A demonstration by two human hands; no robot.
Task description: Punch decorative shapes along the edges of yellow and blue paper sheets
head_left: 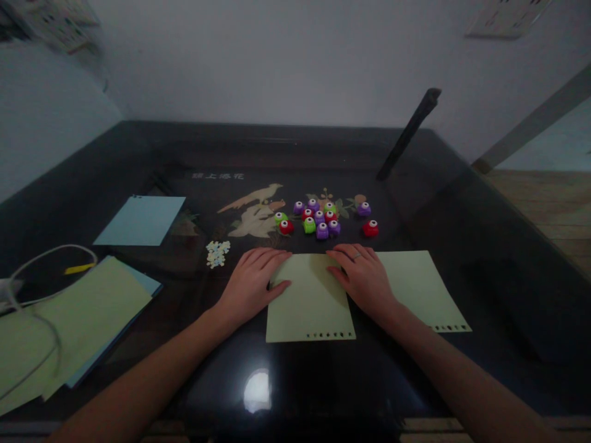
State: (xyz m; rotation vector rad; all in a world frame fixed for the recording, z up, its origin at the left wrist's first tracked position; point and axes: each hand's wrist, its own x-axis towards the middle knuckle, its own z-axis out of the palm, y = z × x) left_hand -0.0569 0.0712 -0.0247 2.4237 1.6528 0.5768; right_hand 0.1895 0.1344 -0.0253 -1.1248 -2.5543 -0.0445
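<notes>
The fingers (272,257) of the left hand (252,283) lie flat and close together on the upper left corner of a pale green sheet (309,301), the thumb pressed along its left edge. The right hand (364,277) rests palm down on the sheet's upper right corner, its fingers (344,252) spread slightly and gripping nothing; a ring shows on one of them. The sheet lies on the dark glossy counter (323,387), with a row of small punched holes along its near edge. A second green sheet (420,289) sits just beside it on the right, partly under the right hand. Beyond the hands stands a cluster of small punches (323,218) in purple, red and green. Left of the left hand lies a little heap of paper cutouts (217,253). Further left are a blue sheet (141,219), a stack of green and blue paper (69,326) and a white cable (41,258).
</notes>
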